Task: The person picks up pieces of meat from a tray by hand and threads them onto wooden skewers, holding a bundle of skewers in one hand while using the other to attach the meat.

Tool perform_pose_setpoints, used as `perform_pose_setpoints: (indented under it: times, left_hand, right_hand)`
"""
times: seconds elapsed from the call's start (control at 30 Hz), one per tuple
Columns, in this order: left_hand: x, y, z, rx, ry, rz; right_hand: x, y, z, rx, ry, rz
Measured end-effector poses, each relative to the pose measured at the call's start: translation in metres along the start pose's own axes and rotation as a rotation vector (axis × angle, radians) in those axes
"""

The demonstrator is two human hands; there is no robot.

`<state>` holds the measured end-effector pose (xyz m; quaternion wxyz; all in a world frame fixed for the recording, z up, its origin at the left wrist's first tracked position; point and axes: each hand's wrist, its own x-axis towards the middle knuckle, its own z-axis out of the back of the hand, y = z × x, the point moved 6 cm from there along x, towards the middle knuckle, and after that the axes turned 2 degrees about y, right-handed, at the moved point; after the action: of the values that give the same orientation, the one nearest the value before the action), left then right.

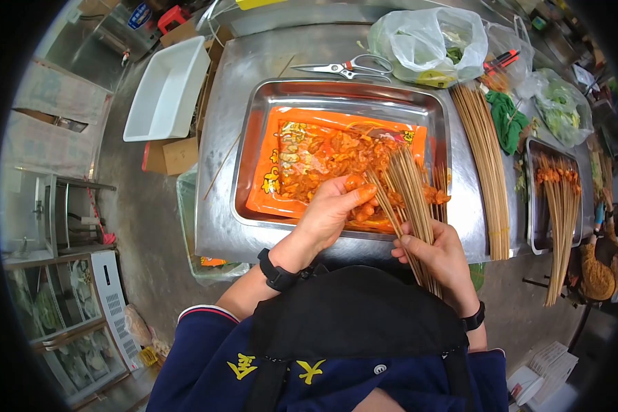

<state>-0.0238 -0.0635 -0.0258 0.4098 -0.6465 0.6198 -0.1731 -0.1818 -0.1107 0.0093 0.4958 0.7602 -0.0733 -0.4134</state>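
My right hand (432, 254) is closed round a bundle of bamboo skewers (413, 189), their upper ends fanned over the tray. My left hand (333, 209) is pinched, its fingertips coated in orange sauce, at a piece of marinated meat (365, 207) mostly hidden by the fingers. One skewer's tip lies close to the left thumb. Beneath both hands is a steel tray (254, 113) with an orange printed plastic bag (268, 196) lying in it. Sauced meat pieces (336, 154) are heaped on that bag. Loaded skewers (441, 185) rest at the tray's right side.
Scissors (343, 67) lie behind the tray. A long bundle of bare skewers (484, 172) is to its right, near a green cloth (505, 122). Farther right, a second tray (534, 206) holds meat skewers (557, 206). Plastic bags (429, 44) stand behind; a white tub (165, 93) is left.
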Motion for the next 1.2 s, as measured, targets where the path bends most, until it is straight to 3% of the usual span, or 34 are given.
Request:
perform_pose_setpoints:
  times: [0.4, 1.2]
  left_hand:
    - [0.007, 0.013, 0.000, -0.158, 0.018, 0.041]
    - [0.004, 0.006, -0.007, 0.063, -0.076, -0.011]
  right_hand:
    - [0.001, 0.003, 0.002, -0.064, -0.017, 0.023]
    - [0.004, 0.005, 0.001, -0.093, -0.035, 0.023]
